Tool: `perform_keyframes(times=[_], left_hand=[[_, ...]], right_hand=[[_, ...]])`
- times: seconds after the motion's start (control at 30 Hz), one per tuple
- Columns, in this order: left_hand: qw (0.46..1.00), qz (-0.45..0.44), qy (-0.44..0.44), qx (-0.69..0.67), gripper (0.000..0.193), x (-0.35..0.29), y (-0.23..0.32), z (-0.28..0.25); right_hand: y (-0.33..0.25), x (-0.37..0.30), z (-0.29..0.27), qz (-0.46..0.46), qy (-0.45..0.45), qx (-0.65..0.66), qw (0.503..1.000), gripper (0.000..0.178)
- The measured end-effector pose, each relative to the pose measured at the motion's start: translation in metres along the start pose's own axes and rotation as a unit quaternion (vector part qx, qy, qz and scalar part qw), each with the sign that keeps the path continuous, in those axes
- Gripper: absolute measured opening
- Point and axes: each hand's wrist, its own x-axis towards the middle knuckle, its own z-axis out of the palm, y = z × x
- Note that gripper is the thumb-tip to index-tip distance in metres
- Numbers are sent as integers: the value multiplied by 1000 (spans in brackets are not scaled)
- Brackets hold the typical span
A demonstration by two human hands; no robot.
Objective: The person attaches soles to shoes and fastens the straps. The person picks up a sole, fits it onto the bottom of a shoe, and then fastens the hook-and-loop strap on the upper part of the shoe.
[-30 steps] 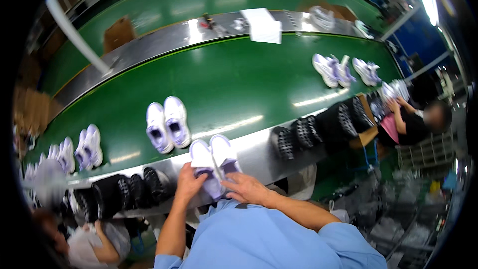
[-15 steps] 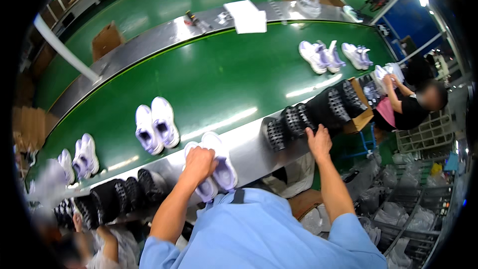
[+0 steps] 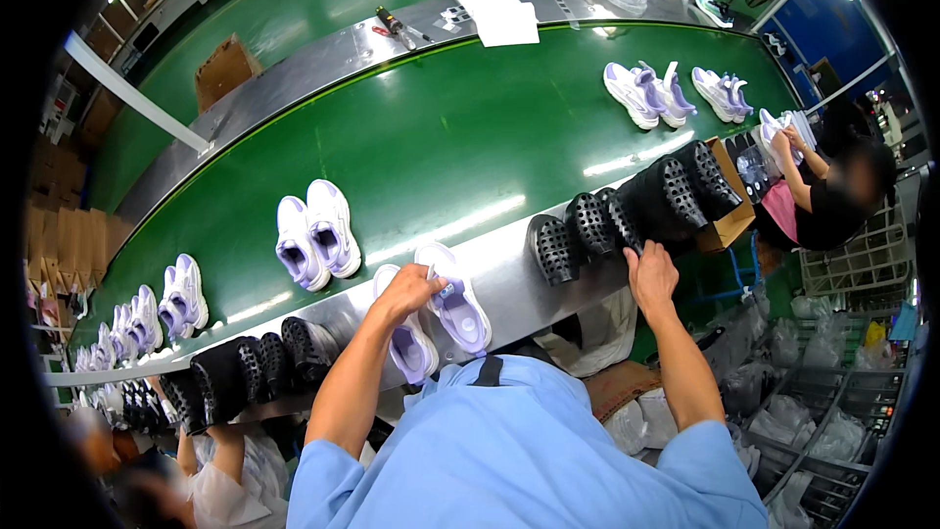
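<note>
Just below the middle of the frame, the person's left hand rests with curled fingers on a pair of white and lilac sports shoes lying sole-down on the silver metal ledge along the near edge of the green conveyor belt; it grips them at the collars, much as it did half a second ago. The right hand, right of centre, was then only reaching toward the row of black perforated shoe lasts; now its fingers touch the lower edge of that row, though I cannot tell whether they close on one. A second ago both hands were together on the pair, so the right one has left the shoes. On the belt, up and left of the held pair, another white and lilac pair lies just beside it, with more pairs toward the left edge and others in the upper right. A white sheet of paper lies on the far metal strip at the top. At the right edge a seated person handles a shoe.
</note>
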Motion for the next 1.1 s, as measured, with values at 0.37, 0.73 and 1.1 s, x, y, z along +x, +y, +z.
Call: perform_keyframes(times=[0.37, 0.73, 1.1], left_hand=[[991, 93, 55, 76, 37, 8, -28, 18], [965, 214, -14, 151, 31, 9, 6, 27], [934, 324, -16, 153, 29, 30, 24, 44]], right_hand=[[-87, -149, -100, -37, -209, 277, 937, 36], [-188, -117, -59, -49, -228, 183, 955, 43], [-225, -109, 14, -140, -118, 175, 967, 34]])
